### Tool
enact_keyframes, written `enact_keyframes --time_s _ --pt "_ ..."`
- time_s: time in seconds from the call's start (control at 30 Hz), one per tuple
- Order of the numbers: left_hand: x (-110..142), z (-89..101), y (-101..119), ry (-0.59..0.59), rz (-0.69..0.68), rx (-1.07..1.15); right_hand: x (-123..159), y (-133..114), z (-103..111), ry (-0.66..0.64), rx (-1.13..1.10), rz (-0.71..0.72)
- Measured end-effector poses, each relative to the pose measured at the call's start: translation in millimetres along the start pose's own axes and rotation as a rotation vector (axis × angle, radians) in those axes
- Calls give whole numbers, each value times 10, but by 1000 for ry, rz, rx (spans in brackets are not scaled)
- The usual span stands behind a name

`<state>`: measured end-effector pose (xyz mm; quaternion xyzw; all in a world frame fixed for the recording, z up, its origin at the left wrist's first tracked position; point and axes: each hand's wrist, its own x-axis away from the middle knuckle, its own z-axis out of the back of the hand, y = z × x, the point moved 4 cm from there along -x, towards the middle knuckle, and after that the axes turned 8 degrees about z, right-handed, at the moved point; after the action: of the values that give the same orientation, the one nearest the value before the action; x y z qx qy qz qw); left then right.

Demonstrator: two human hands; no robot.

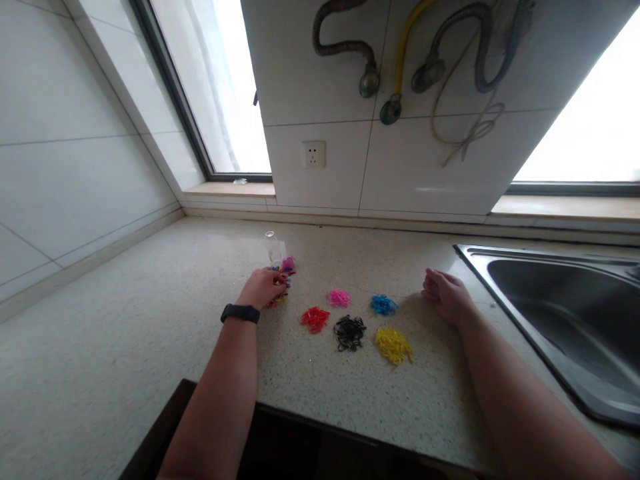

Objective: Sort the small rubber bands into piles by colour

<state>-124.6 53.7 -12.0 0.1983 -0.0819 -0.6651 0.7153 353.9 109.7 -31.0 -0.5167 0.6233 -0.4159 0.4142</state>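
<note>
Mixed bands are half-hidden by the left hand, back from the counter's front edge; right hand is curled, can't be told if either's gripping, bands are best pinched singly

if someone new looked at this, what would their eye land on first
Most likely the small single-colour piles mid-counter: a pink pile and a blue pile behind a red pile, a black pile and a yellow pile. Next, perhaps, the left hand, wearing a dark wristband, with its fingers at a mixed-colour heap left of them. The steel sink also stands out at far right.
</note>
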Motion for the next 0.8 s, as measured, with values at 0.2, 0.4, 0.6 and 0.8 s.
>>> enact_keyframes --time_s 0.2,0.4,0.6,0.8 --pt "16 11 47 24 -46 7 -4 4 -6 0 -10 -1" --pt "5 29 54 80 -46 35 10 -15 -26 -19 -6 -2" --pt "-18 47 39 143 -22 64 15 -17 -32 -18 14 -2" --pt "-21 70 40 175 10 128 13 -15 -45 -32 4 -7"
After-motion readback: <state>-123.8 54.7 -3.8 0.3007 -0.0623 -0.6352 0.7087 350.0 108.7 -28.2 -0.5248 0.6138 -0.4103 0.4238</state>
